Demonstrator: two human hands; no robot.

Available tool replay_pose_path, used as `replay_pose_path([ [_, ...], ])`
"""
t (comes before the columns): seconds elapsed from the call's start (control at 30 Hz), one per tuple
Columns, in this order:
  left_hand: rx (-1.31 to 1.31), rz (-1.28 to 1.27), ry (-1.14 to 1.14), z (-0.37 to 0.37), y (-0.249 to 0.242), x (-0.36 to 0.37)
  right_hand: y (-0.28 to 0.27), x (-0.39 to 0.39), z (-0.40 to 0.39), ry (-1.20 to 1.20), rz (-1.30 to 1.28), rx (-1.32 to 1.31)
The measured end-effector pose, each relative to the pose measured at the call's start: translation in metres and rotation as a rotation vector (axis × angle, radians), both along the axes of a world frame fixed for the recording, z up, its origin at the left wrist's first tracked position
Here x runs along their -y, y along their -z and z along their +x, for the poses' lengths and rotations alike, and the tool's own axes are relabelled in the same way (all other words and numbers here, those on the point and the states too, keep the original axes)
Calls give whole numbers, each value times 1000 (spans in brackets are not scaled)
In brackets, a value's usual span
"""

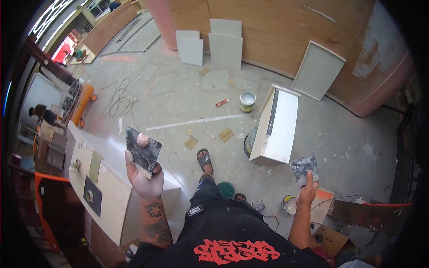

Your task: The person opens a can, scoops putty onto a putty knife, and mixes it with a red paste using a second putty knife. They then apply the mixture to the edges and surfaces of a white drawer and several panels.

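Note:
My left hand (149, 182) is closed around the lower edge of a dark, smeared putty board (136, 156). A lump of pinkish putty (143, 140) sits on its upper face. On the other side, my right hand (307, 193) grips a dark putty spreader (300, 168) with grey-white smears, thumb lying on its face. The spreader is apart from the nearby white box-like piece (286, 127), which is raised off the floor on a partly hidden bucket (248, 142). A dark strip runs along one edge of that piece.
An open can (247, 102) stands beyond the white piece, near a red-handled tool (221, 102). Pale panels (227, 50) lean against a wooden wall (272, 29). At left are a pale workpiece (114, 203) with tape and an orange compressor (84, 103). Other people work farther back.

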State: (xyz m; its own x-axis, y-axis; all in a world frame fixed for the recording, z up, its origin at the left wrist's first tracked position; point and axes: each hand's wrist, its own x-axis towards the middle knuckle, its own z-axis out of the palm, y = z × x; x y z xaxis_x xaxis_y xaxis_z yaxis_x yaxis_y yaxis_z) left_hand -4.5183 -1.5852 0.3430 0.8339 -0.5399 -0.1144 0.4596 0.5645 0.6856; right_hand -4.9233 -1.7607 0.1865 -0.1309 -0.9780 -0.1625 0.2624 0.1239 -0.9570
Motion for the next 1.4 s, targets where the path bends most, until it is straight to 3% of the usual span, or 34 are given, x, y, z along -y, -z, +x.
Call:
replay_pose_path([
  [0.27,-4,-76,254,162,28,133,-31,70,124,241,-83,-124],
  [0.37,29,-92,288,228,25,169,-53,105,187,181,-99,-248],
  [0.47,46,-29,201,277,17,188,-58,146,239,93,-91,-594],
  [0.57,19,-37,125,314,18,203,-78,182,311,-62,-69,-530],
  [0.6,76,-178,263,333,29,204,-73,194,331,-99,-75,-499],
  [0.83,117,71,164,373,49,324,-53,271,463,-402,-117,-373],
  [1.07,354,221,289,436,94,491,-14,413,566,-525,-285,-379],
  [1.17,467,357,432,457,85,533,-40,452,585,-474,-364,-268],
  [1.3,477,160,617,446,59,613,-39,481,581,-393,-421,-332],
  [1.4,526,71,813,436,65,680,-51,474,570,-272,-277,-364],
])
